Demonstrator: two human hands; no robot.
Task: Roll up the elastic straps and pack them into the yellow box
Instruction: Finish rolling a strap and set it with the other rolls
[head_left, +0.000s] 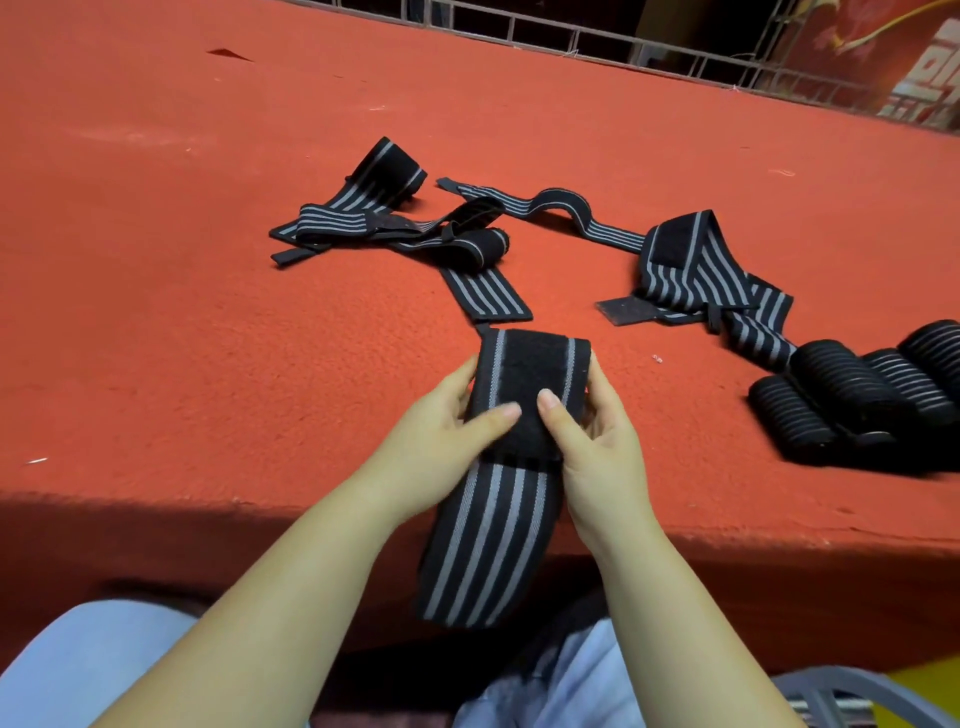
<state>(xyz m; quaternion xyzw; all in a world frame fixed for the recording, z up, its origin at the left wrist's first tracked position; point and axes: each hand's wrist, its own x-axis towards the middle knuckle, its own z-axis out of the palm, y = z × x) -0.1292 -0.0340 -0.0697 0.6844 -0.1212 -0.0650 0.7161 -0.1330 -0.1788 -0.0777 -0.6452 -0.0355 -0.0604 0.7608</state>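
Red felt table (208, 312) carries finished rolls (852, 400) and loose straps (395, 228); both hands, left hand (441, 441) and right hand (587, 441), pinch one half-rolled strap (524, 395); yellow box not clearly seen.

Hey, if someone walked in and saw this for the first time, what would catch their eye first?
Probably the left hand and right hand at the near table edge, gripping a black strap with grey stripes whose tail hangs off the edge. Next, the red table cover, strewn with loose straps in the middle. A cluster of rolled straps lies at the right.
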